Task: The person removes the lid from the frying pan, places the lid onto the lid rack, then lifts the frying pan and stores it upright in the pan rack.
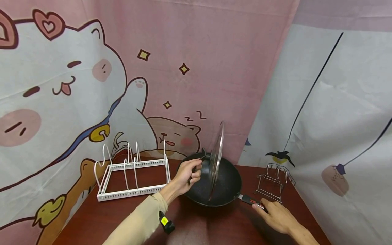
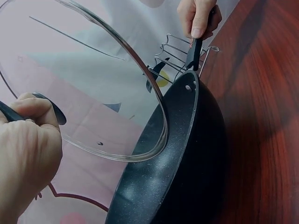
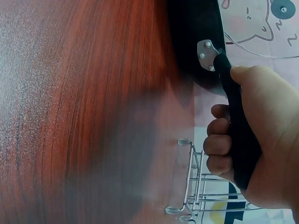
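A black wok (image 1: pixel 230 180) with a speckled inner surface sits on the dark red table. My right hand (image 1: pixel 277 215) grips its black handle (image 3: pixel 240 135), with the fingers wrapped round it and the thumb lying along the top toward the wok. My left hand (image 1: pixel 188 173) holds a glass lid (image 1: pixel 216 156) by its black knob (image 2: pixel 50 107). The lid stands on edge, almost vertical, over the wok's middle. In the left wrist view the lid's metal rim (image 2: pixel 140 65) overlaps the inside of the wok.
Left of the wok stands a white rack (image 1: pixel 131 193) with upright wire dividers. A small chrome wire rack (image 1: pixel 269 194) is at the right, behind my right hand. A printed cloth (image 1: pixel 232 61) hangs behind the wooden table (image 1: pixel 196 223).
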### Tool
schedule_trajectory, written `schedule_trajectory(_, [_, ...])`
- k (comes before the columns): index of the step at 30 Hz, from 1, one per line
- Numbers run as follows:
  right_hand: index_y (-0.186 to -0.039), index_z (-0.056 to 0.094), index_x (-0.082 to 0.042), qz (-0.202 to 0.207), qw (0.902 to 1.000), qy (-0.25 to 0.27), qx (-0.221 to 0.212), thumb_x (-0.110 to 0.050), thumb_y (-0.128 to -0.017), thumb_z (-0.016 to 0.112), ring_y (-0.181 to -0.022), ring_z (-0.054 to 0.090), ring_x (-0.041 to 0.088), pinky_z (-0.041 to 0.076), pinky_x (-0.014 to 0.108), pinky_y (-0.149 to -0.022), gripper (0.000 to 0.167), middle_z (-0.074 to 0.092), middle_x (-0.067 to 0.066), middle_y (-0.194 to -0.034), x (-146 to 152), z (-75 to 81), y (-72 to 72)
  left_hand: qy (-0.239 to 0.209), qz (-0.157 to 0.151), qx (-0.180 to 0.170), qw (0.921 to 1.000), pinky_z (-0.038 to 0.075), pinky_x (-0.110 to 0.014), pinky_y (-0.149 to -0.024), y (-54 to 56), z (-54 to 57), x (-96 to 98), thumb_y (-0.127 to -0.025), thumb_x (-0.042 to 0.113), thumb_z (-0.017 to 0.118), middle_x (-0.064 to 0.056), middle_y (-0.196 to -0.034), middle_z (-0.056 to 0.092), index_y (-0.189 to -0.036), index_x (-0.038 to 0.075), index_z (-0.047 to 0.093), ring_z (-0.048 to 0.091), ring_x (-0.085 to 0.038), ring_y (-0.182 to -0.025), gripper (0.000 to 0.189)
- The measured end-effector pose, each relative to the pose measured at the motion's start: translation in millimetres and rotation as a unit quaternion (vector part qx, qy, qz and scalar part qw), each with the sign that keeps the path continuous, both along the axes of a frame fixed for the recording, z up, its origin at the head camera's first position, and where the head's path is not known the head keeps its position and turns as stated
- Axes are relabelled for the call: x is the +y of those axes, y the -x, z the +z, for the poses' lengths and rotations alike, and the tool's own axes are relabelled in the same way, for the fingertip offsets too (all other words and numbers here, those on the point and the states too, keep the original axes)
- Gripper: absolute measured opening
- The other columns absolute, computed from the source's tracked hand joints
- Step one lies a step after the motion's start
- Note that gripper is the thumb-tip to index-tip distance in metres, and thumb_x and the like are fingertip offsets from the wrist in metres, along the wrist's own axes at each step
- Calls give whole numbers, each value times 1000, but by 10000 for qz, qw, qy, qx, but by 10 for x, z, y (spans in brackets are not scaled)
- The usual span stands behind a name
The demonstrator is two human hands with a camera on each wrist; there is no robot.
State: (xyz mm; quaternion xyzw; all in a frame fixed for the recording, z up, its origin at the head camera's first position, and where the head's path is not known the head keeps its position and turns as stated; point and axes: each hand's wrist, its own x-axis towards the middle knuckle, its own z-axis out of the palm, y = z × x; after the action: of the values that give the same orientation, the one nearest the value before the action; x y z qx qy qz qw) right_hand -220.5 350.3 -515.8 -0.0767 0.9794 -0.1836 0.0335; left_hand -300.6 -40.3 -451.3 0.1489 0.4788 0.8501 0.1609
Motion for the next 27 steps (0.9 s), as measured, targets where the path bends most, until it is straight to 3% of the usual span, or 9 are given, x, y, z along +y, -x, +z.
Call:
schedule_trajectory(11, [-91,58,-19,267,9990,170,301,-54,-114,63,-60,41,3,35,24,-58,41,49,-6,-72,30,32,-15,62,16,-22,10000,31,-14,-43,27,-26,-14,-118,16,51,7,-89,49,-91,14,49,36,1,-48,28])
schedule_trajectory(18, [-95,60,-22,278,9984,-9,489,-56,-114,62,-60,41,3,34,24,-57,38,48,-9,-73,19,55,-26,93,2,-50,9999,32,-14,-44,25,-25,-8,-118,16,52,7,-90,49,-92,14,51,36,1,-50,26])
schedule_trajectory(27, [-93,65,-26,356,9979,142,513,-54,-114,63,-58,39,1,34,24,-57,35,45,-12,-68,30,100,-13,100,-74,-44,9999,29,-14,-43,2,11,-23,-119,17,51,7,-86,48,-92,14,49,36,1,-47,27])
